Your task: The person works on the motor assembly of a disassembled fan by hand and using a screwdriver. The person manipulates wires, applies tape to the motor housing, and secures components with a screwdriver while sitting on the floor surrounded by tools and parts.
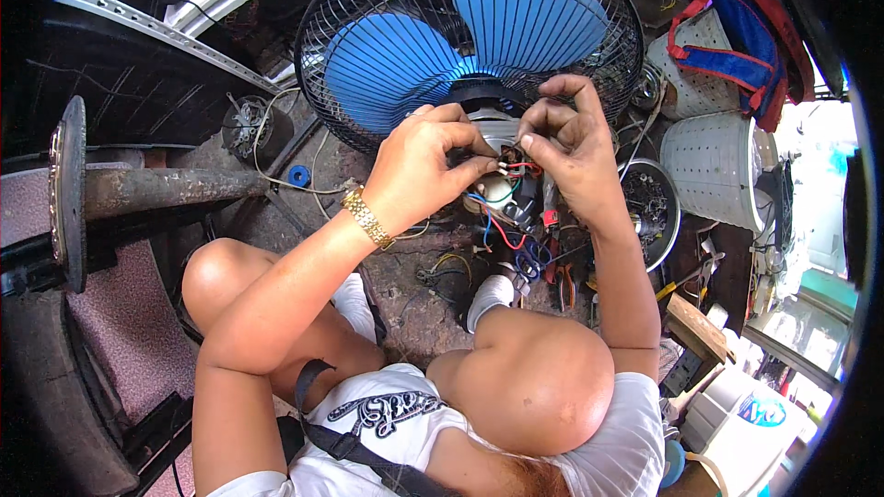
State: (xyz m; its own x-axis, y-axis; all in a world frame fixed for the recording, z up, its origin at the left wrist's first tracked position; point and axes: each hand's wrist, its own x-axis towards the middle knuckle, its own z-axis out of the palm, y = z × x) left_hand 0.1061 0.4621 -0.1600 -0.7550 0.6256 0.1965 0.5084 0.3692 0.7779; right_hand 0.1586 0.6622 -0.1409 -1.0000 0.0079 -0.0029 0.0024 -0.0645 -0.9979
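Note:
An electric fan (401, 60) with blue blades and a black wire guard stands in front of me, its motor housing (497, 129) towards me. My left hand (433, 152) pinches a wire with a whitish end (504, 168) at the back of the motor. My right hand (575, 147) is just to the right, thumb and forefinger closed together beside the red wire (527, 167); what lies between them is too small to make out. Below both hands hang green, blue and red wires (505, 232) around a white part (495, 190) and a dark block.
Scissors with blue handles (531, 262) and pliers (566, 287) lie on the floor near my right foot. A round tray of small metal parts (652, 212) and a perforated white basket (704, 170) stand to the right. A rusty post (175, 195) juts in at left, near a blue ring (298, 176).

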